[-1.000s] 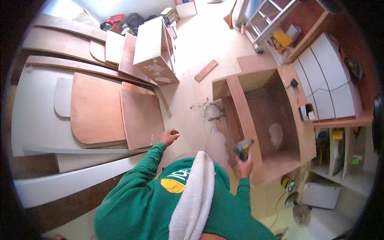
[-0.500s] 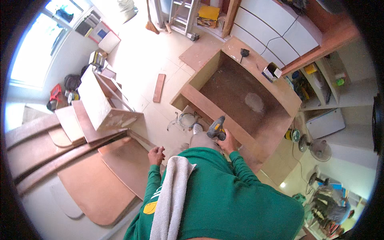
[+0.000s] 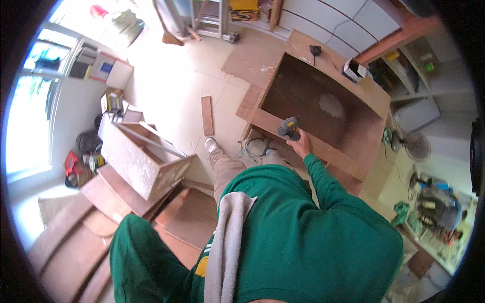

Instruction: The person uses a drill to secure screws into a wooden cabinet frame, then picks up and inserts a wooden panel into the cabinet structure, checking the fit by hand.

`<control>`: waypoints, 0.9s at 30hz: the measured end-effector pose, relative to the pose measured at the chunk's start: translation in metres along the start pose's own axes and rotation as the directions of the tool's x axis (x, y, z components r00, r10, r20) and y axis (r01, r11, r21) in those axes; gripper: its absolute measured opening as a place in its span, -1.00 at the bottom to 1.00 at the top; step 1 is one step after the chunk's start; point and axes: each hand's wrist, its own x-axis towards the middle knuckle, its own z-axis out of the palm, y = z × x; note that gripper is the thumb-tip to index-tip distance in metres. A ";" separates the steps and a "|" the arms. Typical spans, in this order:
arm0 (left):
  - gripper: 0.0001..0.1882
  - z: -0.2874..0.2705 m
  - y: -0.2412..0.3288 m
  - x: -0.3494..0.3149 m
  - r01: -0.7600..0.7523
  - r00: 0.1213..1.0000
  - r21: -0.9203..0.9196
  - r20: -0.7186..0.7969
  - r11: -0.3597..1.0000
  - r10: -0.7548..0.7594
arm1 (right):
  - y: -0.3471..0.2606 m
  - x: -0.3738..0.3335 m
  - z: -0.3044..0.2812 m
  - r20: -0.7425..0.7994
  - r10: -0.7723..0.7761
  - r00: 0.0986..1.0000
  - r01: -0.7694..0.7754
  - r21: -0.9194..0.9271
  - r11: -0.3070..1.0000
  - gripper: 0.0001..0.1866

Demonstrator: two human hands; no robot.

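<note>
My right hand (image 3: 301, 144) is wrapped round the grip of a grey and yellow cordless drill (image 3: 289, 128). It hangs over the near edge of a large open wooden cabinet box (image 3: 273, 120) lying on the floor. Swung out to my left, my left hand (image 3: 173, 206) is smeared by motion, so its fingers cannot be made out. Flat wooden panels (image 3: 194, 217) lie beneath that hand. A coil of cable (image 3: 254, 147) rests on the floor by the box, and a single wooden strip (image 3: 207, 115) lies beyond my forward foot.
On the left stands a paint-marked wooden frame (image 3: 144, 169) beside stacked boards. A small box (image 3: 353, 69) and a black object (image 3: 316, 50) sit on the cabinet's far side. A stepladder (image 3: 208, 22) stands at the back, a fan (image 3: 417, 146) at right. Another person (image 3: 444, 209) is at lower right.
My left arm has swung out to the left, its hand now blurred. One foot has stepped forward toward the wooden strip. The drill stays in my right hand, a little farther forward and right.
</note>
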 end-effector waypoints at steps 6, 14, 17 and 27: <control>-0.72 -0.016 -0.143 0.034 0.330 0.929 0.131 0.129 0.935 -0.346 | -0.079 0.005 0.068 -0.083 0.231 0.969 -0.210 0.210 0.955 -0.08; -0.73 -0.020 -0.265 0.090 0.521 0.764 0.175 0.342 0.836 -0.548 | -0.159 -0.026 0.138 -0.168 0.298 0.940 -0.214 0.391 0.895 -0.13; -0.73 -0.009 -0.291 0.100 0.551 0.716 0.170 0.407 0.817 -0.568 | -0.188 -0.044 0.146 -0.128 0.272 0.954 -0.198 0.413 0.889 -0.19; -0.73 0.078 -0.349 0.111 0.630 0.568 0.162 0.571 0.760 -0.593 | -0.234 -0.018 0.151 -0.337 0.302 0.892 -0.167 0.375 0.912 -0.24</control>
